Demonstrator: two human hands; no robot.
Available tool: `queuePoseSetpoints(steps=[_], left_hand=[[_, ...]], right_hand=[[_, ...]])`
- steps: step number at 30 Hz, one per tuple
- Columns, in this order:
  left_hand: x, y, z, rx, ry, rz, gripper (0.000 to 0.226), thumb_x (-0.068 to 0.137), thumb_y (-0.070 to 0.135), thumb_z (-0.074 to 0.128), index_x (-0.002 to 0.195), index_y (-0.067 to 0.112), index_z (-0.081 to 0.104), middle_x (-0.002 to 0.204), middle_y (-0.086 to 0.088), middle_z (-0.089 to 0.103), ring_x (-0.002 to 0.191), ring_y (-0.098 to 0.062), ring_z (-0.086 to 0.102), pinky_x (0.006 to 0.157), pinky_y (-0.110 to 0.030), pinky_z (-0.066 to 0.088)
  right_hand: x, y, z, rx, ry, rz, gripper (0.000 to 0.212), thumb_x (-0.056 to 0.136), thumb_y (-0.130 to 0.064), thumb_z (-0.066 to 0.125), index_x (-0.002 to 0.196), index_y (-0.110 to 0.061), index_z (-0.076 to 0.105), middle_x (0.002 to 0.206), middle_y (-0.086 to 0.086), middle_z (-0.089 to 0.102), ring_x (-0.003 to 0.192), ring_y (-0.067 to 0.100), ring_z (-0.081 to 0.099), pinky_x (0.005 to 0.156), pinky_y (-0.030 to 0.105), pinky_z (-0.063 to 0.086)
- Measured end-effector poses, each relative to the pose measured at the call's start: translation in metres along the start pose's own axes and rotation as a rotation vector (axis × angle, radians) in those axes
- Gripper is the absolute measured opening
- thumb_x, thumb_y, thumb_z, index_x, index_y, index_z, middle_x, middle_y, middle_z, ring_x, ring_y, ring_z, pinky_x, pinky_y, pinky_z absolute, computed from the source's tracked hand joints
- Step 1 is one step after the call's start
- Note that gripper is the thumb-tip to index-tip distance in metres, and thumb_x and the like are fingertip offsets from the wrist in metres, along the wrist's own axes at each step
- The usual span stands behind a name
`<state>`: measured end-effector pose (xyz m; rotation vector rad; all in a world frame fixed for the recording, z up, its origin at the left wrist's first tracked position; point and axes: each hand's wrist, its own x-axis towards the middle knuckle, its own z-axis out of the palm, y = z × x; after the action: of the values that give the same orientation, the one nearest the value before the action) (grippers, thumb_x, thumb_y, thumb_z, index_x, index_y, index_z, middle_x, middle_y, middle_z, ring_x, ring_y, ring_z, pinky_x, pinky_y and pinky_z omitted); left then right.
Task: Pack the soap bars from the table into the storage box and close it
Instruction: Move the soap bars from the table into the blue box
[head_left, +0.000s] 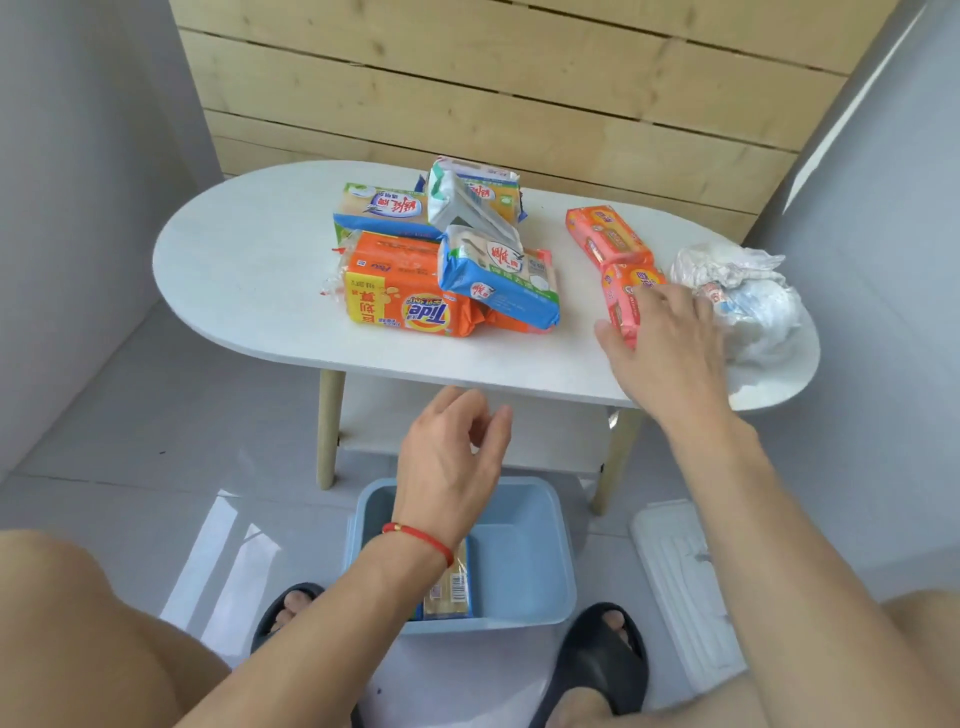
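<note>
White oval table (249, 270), wood-slat wall (519, 88), grey tiled floor (156, 415).

A heap of wrapped soap bars (441, 249) is piled mid-table on the white oval table (234, 270), with two pink-wrapped bars (608, 239) to its right and a crumpled white plastic bag (748, 301) beyond them. The open blue plastic storage box (519, 561) is set on the floor before the table, one wrapped bar (449, 592) inside, and its white lid (680, 582) is laid to its right.

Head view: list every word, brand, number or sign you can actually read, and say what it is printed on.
"Tide": on the orange soap pack, printed upside down to the camera.
Chinese characters on the same pack's yellow panel: too blurred to read.
Red logo characters on the blue-and-white soap packs: not legible.
Print on the pink soap packs: too small to read.
Barcode on the soap bar in the blue storage box: digits unreadable.
</note>
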<state>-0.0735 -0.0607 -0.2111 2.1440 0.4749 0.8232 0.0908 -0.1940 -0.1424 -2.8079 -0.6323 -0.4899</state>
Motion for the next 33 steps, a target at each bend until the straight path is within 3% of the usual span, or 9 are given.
queuePoseSetpoints(steps=[2,6,10,14,17,20,25,29,33], left_hand=[[-0.002,-0.003,0.002,-0.040,-0.047,-0.076,0.030,0.093,0.028,0.063,0.070,0.017,0.049,0.069,0.005,0.055,0.066,-0.018,0.053,0.059,-0.033,0.045],[-0.009,-0.003,0.002,-0.113,-0.207,-0.256,0.018,0.093,0.036,0.061,0.084,0.021,0.065,0.077,0.006,0.069,0.072,-0.009,0.064,0.066,-0.024,0.052],[-0.011,0.015,0.007,-0.755,-0.443,-0.708,0.029,0.096,0.036,0.062,0.111,0.012,0.067,0.107,-0.013,0.075,0.093,-0.024,0.075,0.084,-0.038,0.063],[-0.020,0.016,0.005,-1.036,-0.471,-0.818,0.038,0.094,0.034,0.067,0.121,0.007,0.061,0.100,-0.017,0.074,0.084,-0.032,0.070,0.072,-0.041,0.058],[-0.036,-0.004,-0.002,-0.900,-0.433,-0.860,0.019,0.096,0.018,0.062,0.110,0.005,0.063,0.083,-0.012,0.073,0.064,-0.026,0.068,0.059,-0.034,0.059],[-0.059,-0.031,-0.003,-0.831,-0.490,-1.014,0.025,0.100,0.017,0.057,0.116,-0.002,0.059,0.085,-0.016,0.073,0.067,-0.029,0.070,0.060,-0.037,0.061],[-0.084,-0.069,0.007,-0.713,-0.627,-1.202,0.022,0.103,0.017,0.050,0.117,0.002,0.060,0.093,-0.018,0.073,0.075,-0.030,0.070,0.070,-0.042,0.062],[-0.083,-0.106,0.006,-0.016,-0.601,-0.933,0.020,0.097,0.025,0.056,0.097,0.012,0.071,0.084,-0.008,0.072,0.076,-0.026,0.069,0.077,-0.042,0.062],[-0.080,-0.146,-0.016,0.522,-0.382,-0.796,0.029,0.098,0.029,0.054,0.122,0.013,0.058,0.121,-0.013,0.059,0.112,-0.032,0.054,0.091,-0.048,0.055]], right_hand=[[-0.008,0.003,0.015,-0.107,-0.031,-0.019,0.045,0.099,-0.036,0.055,0.136,-0.009,0.057,0.141,0.011,0.053,0.128,0.036,0.045,0.102,0.047,0.035],[-0.043,-0.005,0.019,0.120,0.145,-0.014,0.031,0.094,-0.027,0.065,0.121,-0.013,0.069,0.122,0.006,0.062,0.113,0.035,0.049,0.091,0.051,0.046],[-0.093,-0.018,0.011,0.381,0.306,-0.088,0.017,0.082,-0.017,0.077,0.097,-0.011,0.074,0.100,0.005,0.063,0.096,0.028,0.050,0.083,0.036,0.049],[-0.144,-0.032,0.012,0.519,0.201,-0.191,0.025,0.076,-0.015,0.074,0.100,-0.012,0.069,0.109,0.002,0.060,0.105,0.020,0.050,0.092,0.020,0.042],[-0.167,-0.036,0.028,0.675,0.087,-0.222,0.030,0.079,-0.018,0.075,0.106,-0.014,0.065,0.119,-0.001,0.053,0.115,0.017,0.050,0.098,0.020,0.041],[-0.175,-0.032,0.058,0.773,-0.082,0.044,0.033,0.086,-0.017,0.074,0.117,-0.017,0.061,0.121,-0.002,0.056,0.113,0.017,0.055,0.092,0.034,0.050],[-0.177,-0.021,0.108,0.935,-0.907,0.546,0.017,0.097,-0.023,0.066,0.107,-0.012,0.073,0.087,0.006,0.079,0.054,0.008,0.066,0.046,0.024,0.046],[-0.173,-0.027,0.138,0.770,-0.967,0.395,0.017,0.096,-0.023,0.067,0.109,-0.014,0.073,0.093,0.000,0.080,0.079,0.019,0.076,0.057,0.030,0.054],[-0.160,-0.051,0.168,0.172,-0.768,-0.094,0.028,0.094,-0.033,0.067,0.120,-0.024,0.063,0.110,0.002,0.070,0.104,0.027,0.065,0.081,0.036,0.051]])
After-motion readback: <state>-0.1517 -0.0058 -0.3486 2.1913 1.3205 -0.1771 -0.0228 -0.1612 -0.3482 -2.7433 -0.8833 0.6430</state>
